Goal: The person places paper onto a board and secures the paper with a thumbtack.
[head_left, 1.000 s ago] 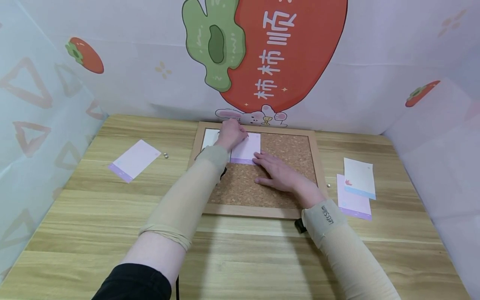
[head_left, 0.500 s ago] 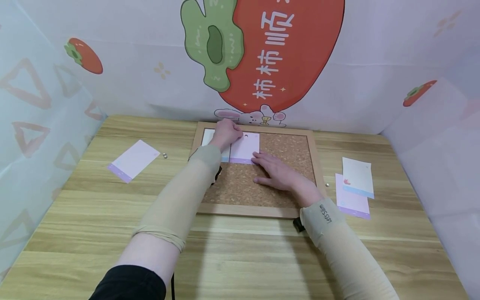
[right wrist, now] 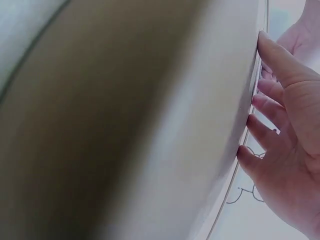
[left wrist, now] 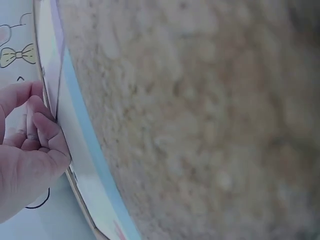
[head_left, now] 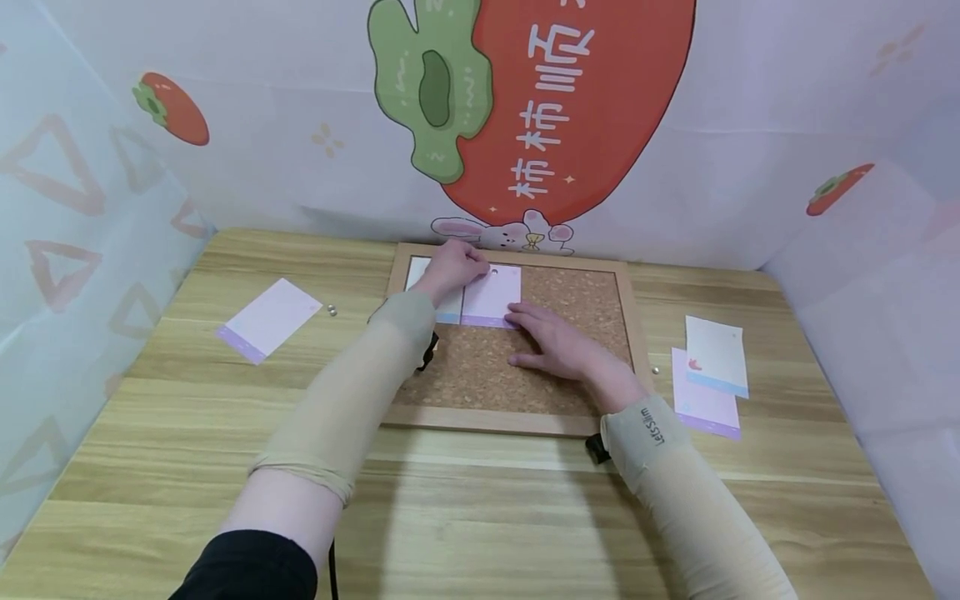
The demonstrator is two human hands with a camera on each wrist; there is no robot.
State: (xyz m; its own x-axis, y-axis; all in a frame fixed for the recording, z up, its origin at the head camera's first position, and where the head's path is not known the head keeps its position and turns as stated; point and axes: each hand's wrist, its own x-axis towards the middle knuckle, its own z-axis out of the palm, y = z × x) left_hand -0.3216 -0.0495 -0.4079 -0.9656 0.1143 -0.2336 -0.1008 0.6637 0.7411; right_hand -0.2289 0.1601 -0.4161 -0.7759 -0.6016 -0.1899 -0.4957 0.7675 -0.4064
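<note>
A white card with a purple lower band (head_left: 491, 302) lies on a wood-framed cork board (head_left: 472, 371), a small silver push pin (head_left: 494, 271) near its top edge. My left hand (head_left: 453, 268) is beside that pin, fingers loosely curled and fingertips close to the card. Beneath this hand, partly hidden, is a white card with a blue band (left wrist: 87, 135), edge to edge with the purple one. My right hand (head_left: 551, 340) rests spread on the cork, its fingertips at the purple card's lower right corner. In the right wrist view its fingers (right wrist: 262, 132) meet the board.
Left of the board, another purple-banded card (head_left: 270, 321) lies on the wooden table (head_left: 480, 517) beside silver pins (head_left: 332, 311). On the right, a blue-banded card (head_left: 717, 354) overlaps a purple-banded one (head_left: 705, 408), and a pin (head_left: 656, 371) sits near the frame. A printed backdrop (head_left: 262, 183) stands behind.
My left hand has drawn slightly left off the purple-banded card, and the push pin at its top now shows. The right hand has stayed in place.
</note>
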